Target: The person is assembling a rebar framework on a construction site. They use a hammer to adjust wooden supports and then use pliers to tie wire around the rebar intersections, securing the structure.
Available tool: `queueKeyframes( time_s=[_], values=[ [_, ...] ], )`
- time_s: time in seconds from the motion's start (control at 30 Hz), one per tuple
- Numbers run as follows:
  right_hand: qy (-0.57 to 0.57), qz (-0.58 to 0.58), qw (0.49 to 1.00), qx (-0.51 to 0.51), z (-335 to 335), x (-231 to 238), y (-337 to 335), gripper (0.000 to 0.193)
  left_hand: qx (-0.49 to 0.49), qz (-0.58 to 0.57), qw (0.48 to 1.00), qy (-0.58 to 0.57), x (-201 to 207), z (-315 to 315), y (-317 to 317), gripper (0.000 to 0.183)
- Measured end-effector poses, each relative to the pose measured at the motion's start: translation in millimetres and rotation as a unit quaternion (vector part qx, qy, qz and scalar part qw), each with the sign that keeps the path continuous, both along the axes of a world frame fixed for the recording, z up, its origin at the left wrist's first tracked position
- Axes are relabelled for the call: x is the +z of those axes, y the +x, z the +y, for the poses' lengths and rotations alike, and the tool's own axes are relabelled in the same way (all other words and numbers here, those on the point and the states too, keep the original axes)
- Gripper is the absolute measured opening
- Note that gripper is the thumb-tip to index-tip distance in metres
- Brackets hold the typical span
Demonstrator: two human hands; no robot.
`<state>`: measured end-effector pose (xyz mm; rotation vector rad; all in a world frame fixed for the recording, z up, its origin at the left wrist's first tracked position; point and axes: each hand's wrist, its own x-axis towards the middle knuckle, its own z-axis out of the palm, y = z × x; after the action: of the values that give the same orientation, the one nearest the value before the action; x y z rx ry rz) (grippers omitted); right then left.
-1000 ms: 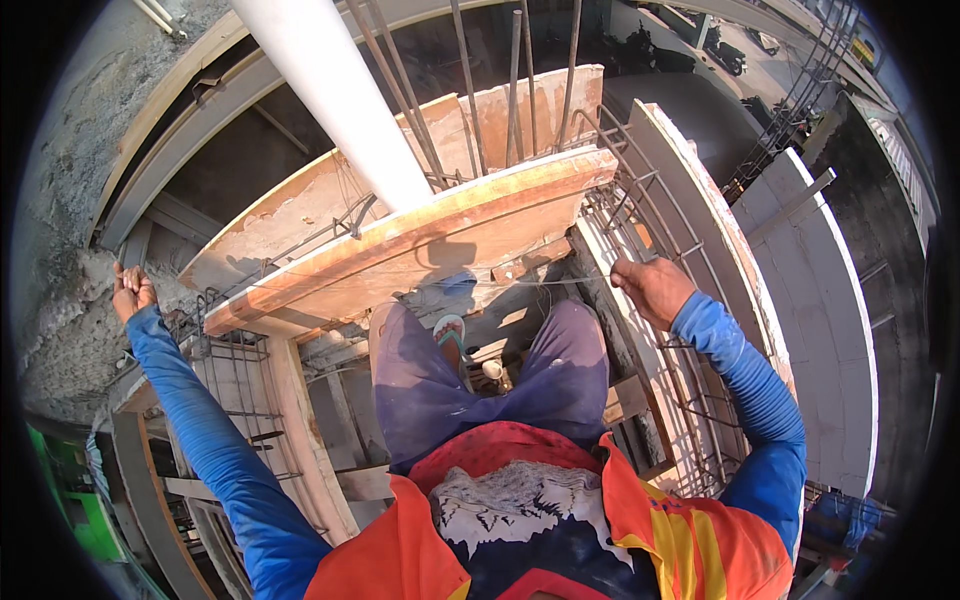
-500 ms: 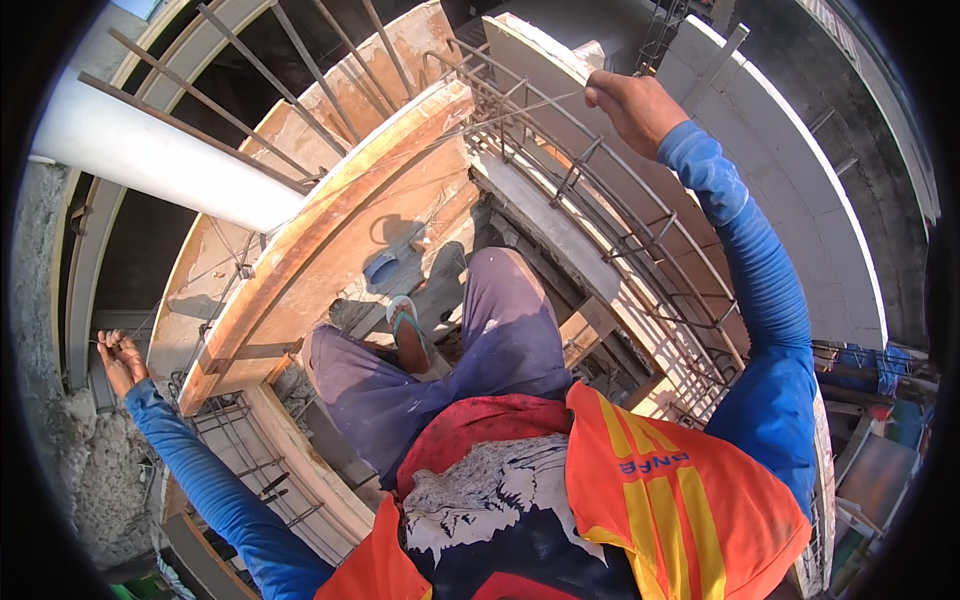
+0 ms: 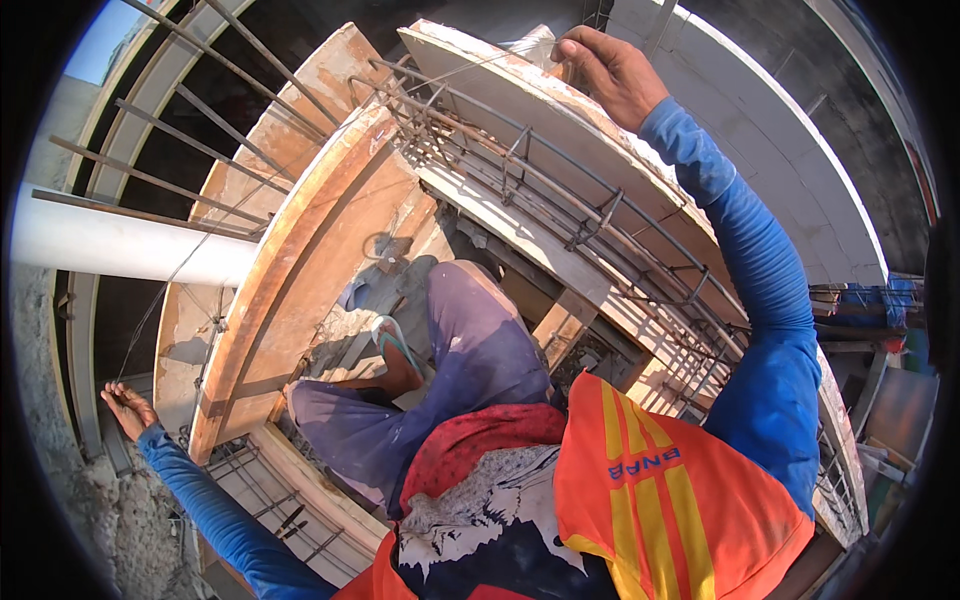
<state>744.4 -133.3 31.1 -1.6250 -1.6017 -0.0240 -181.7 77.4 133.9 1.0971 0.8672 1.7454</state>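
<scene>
My left hand [image 3: 130, 410], at the far left, has its fingertips pinched on a thin dark wire [image 3: 165, 285]. The wire rises from them across the curved plywood formwork [image 3: 320, 230]. Up at the top right, my right hand [image 3: 617, 78] closes thumb and fingers on a thin wire near the upper edge of a pale curved board [image 3: 560, 95]. That strand runs leftward over the end of a rebar cage [image 3: 600, 215]; whether both hands hold one length I cannot tell. The cage lies between the formwork and the board.
Bare rebar rods [image 3: 165, 148] stick out at the upper left above a white pipe [image 3: 130, 240]. A large white curved panel [image 3: 750, 120] stands at right. Below me are wooden braces [image 3: 563, 325] and rubble. A rough concrete wall [image 3: 130, 510] borders the lower left.
My view has turned, so the formwork and cage appear farther left. My right hand has shifted left and up along the pale board. The wire by my left hand now shows more clearly.
</scene>
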Motion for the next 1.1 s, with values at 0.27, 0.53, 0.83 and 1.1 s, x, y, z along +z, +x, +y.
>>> queueKeyframes(
  time_s=[0.27, 0.53, 0.83, 1.1],
  values=[
    [-0.213, -0.040, 0.956, -0.197, 38.4, -62.7, 6.7, 0.030, 0.112, 0.183, 0.977, -0.003, -13.5, 1.2, 102.2, 0.051],
    [-0.206, 0.056, 0.957, -0.198, 27.0, -65.3, 16.1, 0.034, 0.137, 0.198, 0.970, 0.014, -24.2, -12.5, 265.3, 0.051],
    [-0.168, 0.053, 0.959, -0.224, 16.6, -60.9, 16.8, 0.031, 0.241, 0.188, 0.952, -0.026, -84.4, -4.1, 305.7, 0.052],
    [-0.248, -0.011, 0.943, -0.222, 29.3, -69.8, 22.4, 0.032, 0.442, 0.524, 0.728, -0.012, -148.9, -12.9, 320.8, 0.045]
  ],
)
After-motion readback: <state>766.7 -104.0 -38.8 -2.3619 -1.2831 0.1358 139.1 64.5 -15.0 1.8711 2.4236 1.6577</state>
